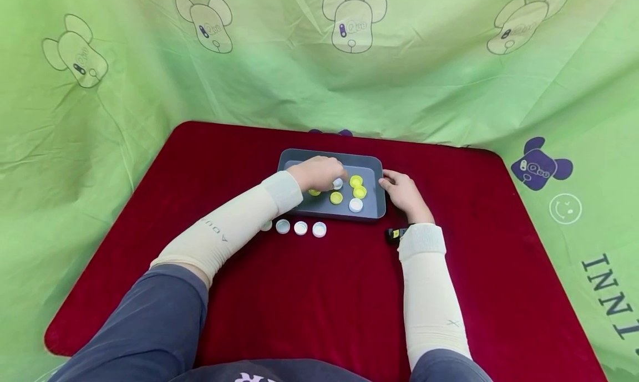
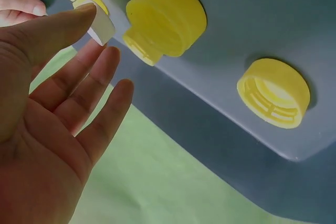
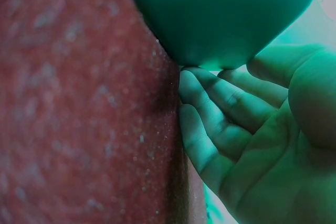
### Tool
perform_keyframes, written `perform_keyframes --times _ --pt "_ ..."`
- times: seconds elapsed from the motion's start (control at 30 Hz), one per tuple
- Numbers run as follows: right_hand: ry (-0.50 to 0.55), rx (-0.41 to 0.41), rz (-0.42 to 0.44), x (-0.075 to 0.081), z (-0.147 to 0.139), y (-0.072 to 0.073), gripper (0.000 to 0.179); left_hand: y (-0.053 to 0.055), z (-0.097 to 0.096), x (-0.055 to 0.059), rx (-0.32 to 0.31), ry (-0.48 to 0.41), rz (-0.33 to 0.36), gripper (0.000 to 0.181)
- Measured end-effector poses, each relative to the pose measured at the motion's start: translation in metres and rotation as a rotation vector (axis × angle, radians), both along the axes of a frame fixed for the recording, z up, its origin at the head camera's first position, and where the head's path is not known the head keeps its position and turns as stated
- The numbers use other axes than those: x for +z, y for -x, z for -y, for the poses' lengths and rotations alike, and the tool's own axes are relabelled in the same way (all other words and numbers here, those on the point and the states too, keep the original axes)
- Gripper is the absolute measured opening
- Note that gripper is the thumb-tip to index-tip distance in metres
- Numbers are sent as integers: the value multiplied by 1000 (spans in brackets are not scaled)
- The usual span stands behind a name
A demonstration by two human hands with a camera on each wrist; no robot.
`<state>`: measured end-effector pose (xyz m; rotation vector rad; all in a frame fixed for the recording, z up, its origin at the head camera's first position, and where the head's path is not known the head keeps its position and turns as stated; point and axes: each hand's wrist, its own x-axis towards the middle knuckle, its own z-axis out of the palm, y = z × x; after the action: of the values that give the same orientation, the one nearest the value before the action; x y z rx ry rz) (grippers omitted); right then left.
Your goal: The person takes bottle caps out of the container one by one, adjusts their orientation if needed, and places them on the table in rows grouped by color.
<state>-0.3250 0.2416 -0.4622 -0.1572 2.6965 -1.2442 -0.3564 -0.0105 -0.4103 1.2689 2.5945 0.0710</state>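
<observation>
My left hand [image 1: 321, 173] reaches over the grey tray [image 1: 371, 211], pinching a white bottle cap [image 2: 103, 27] between thumb and fingers. Around it in the tray lie several yellow bottle caps [image 1: 359, 192], one of them [image 2: 274, 94] standing alone near a corner in the left wrist view. Another white cap [image 1: 355, 205] rests in the tray's near right part. At the tray's right end, my right hand [image 1: 405, 194] grips the side, its thumb at the rim. In the right wrist view its fingers [image 3: 231, 103] touch the tray from below and outside.
A row of several white caps [image 1: 300, 228] lies on the red cloth-covered table [image 1: 319, 293] before the tray; the left sleeve partly covers the leftmost. A black device [image 1: 394, 235] sits at the right wrist. Green printed fabric [image 1: 279, 88] hangs behind the table.
</observation>
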Motion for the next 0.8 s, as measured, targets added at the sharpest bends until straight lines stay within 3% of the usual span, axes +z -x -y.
perform_keyframes --times 0.2,0.57,0.8 --pt "11 0 9 -1 0 0 48 -4 4 4 9 10 -11 38" --pt "1 3 14 1 -1 1 48 -10 14 5 11 -49 -6 30" --pt "6 1 13 0 -1 1 48 -17 18 10 7 -30 -23 31"
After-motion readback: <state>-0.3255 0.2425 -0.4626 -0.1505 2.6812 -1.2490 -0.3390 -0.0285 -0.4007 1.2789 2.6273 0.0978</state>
